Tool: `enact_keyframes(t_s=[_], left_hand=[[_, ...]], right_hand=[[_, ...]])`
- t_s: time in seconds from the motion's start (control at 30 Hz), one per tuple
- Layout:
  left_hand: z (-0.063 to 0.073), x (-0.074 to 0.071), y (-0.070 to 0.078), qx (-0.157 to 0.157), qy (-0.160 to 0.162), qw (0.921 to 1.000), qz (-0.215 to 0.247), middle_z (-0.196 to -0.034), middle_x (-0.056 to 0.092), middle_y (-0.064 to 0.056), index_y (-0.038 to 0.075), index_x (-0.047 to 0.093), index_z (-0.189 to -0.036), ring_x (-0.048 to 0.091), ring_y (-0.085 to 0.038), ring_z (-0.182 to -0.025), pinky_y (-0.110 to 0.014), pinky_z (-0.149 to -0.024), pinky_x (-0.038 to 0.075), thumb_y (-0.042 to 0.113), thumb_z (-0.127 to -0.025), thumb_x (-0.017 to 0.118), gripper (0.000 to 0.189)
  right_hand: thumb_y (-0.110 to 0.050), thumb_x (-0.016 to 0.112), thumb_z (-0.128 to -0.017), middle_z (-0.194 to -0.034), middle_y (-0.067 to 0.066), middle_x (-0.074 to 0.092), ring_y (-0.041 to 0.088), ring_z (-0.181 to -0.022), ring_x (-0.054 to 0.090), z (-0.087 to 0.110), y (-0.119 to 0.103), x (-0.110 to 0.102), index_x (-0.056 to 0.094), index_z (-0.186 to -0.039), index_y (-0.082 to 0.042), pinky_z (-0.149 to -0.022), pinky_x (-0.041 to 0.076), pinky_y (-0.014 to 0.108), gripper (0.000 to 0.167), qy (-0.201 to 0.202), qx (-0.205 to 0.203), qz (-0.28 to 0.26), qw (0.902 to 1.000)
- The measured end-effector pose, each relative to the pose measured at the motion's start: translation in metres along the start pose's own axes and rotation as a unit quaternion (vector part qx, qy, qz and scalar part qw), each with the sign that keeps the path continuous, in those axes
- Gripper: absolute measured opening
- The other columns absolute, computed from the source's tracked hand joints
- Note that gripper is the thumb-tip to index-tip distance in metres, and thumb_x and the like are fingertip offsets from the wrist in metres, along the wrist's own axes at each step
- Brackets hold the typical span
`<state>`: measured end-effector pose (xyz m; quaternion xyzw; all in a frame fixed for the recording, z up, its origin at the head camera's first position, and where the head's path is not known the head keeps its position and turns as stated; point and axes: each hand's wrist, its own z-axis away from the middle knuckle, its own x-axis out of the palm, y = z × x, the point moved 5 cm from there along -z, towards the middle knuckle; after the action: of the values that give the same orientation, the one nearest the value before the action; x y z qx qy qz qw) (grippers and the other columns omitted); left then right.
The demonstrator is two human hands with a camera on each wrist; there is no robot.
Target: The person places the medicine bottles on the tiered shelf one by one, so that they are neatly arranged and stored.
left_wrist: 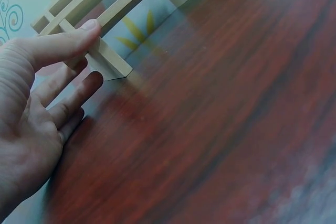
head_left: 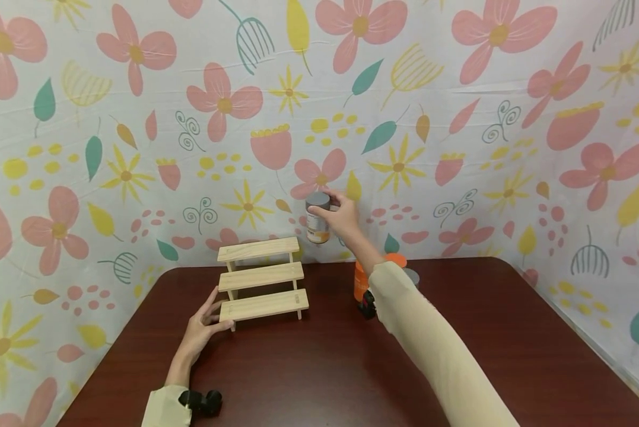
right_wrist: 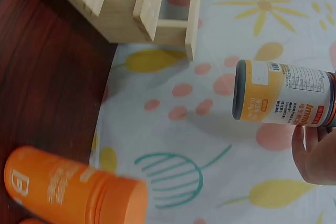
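- Right hand (head_left: 346,218): our grip is closed round a grey-capped bottle (head_left: 317,218) with a yellow-and-white label, held up in the air to the right of and above the top step of the wooden step rack (head_left: 262,279), in front of the floral backdrop (head_left: 458,118).
- In the right wrist view, fingers (right_wrist: 315,153) wrap the bottle's far end; the near end is free.
- Left hand (head_left: 204,323): grip open, fingers straight, fingertips touching the rack's lowest step at its left end; palm on the tabletop (head_left: 308,367).
- Orange bottle (head_left: 361,279) stands on the tabletop right of the rack, partly hidden by our right sleeve (head_left: 431,344).
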<state>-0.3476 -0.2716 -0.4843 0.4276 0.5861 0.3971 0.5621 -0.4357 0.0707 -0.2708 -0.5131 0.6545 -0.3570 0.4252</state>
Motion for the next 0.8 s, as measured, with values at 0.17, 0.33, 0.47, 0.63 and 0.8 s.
enact_keyframes(t_s=[0.17, 0.33, 0.47, 0.63, 0.8], left_hand=[[-0.001, 0.001, 0.0, 0.003, -0.005, 1.0, 0.004, -0.155, 0.038, -0.016, 0.031, 0.015, -0.158, 0.056, -0.016, -0.108, -0.029, -0.087, 0.048, 0.017, -0.086, 0.075, 0.095], [0.0, -0.002, 0.002, 0.004, -0.006, 1.0, 0.006, -0.156, 0.038, -0.016, 0.031, 0.014, -0.158, 0.056, -0.014, -0.108, -0.028, -0.086, 0.048, 0.018, -0.086, 0.075, 0.095], [0.001, -0.005, 0.004, 0.003, -0.005, 1.0, 0.0, -0.156, 0.036, -0.016, 0.03, 0.014, -0.158, 0.056, -0.013, -0.108, -0.032, -0.089, 0.048, 0.02, -0.087, 0.075, 0.095], [0.002, -0.005, 0.003, -0.001, -0.006, 1.0, 0.0, -0.157, 0.035, -0.015, 0.032, 0.013, -0.158, 0.056, -0.013, -0.109, -0.036, -0.092, 0.048, 0.021, -0.087, 0.075, 0.095], [0.001, 0.001, 0.0, 0.001, -0.008, 1.0, 0.004, -0.157, 0.035, -0.015, 0.037, 0.014, -0.157, 0.056, -0.016, -0.112, -0.034, -0.091, 0.049, 0.021, -0.087, 0.074, 0.094]], right_hand=[[-0.021, 0.078, -0.084, -0.134, 0.015, 0.058, 0.029, -0.123, 0.055, 0.0, -0.001, 0.02, 0.054, -0.138, -0.007, -0.098, 0.049, 0.044, 0.06, -0.01, 0.001, 0.002, 0.9999], [-0.023, 0.077, -0.085, -0.13, 0.014, 0.06, 0.03, -0.12, 0.056, 0.001, -0.006, 0.044, 0.055, -0.138, -0.009, -0.094, 0.051, 0.042, 0.06, -0.027, -0.001, 0.015, 0.9995], [-0.023, 0.077, -0.085, -0.131, 0.016, 0.06, 0.031, -0.121, 0.059, 0.005, -0.014, 0.065, 0.052, -0.14, -0.009, -0.096, 0.051, 0.043, 0.062, -0.057, 0.003, 0.013, 0.9983], [-0.026, 0.076, -0.086, -0.134, 0.014, 0.06, 0.029, -0.123, 0.058, 0.007, -0.021, 0.088, 0.05, -0.142, -0.011, -0.099, 0.049, 0.044, 0.064, -0.089, 0.015, 0.005, 0.9959], [-0.028, 0.076, -0.086, -0.136, 0.012, 0.059, 0.027, -0.124, 0.058, 0.005, -0.02, 0.107, 0.05, -0.142, -0.014, -0.099, 0.049, 0.043, 0.063, -0.085, 0.032, 0.01, 0.9958]])
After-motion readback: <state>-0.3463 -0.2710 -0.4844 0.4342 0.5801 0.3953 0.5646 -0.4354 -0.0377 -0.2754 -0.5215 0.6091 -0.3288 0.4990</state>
